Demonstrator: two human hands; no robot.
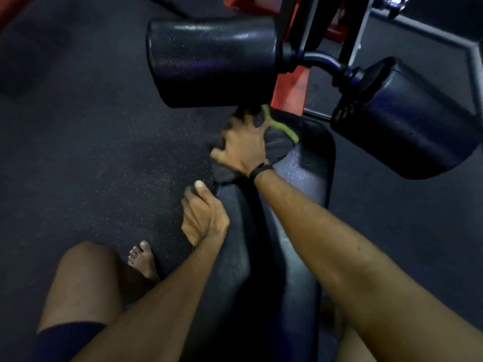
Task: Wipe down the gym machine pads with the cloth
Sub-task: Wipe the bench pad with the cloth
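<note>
On the seat pad (300, 178), below two rollers (211, 61), my right hand (243, 147) presses one cloth (277, 145), fingers spread, while my left hand (203, 215) clamps the pad's edge.

Glossy, smooth vinyl-like seat pad (300, 178) and roller pads (209, 61); soft matt dark cloth (277, 145); speckled rubbery floor (104, 152).
</note>
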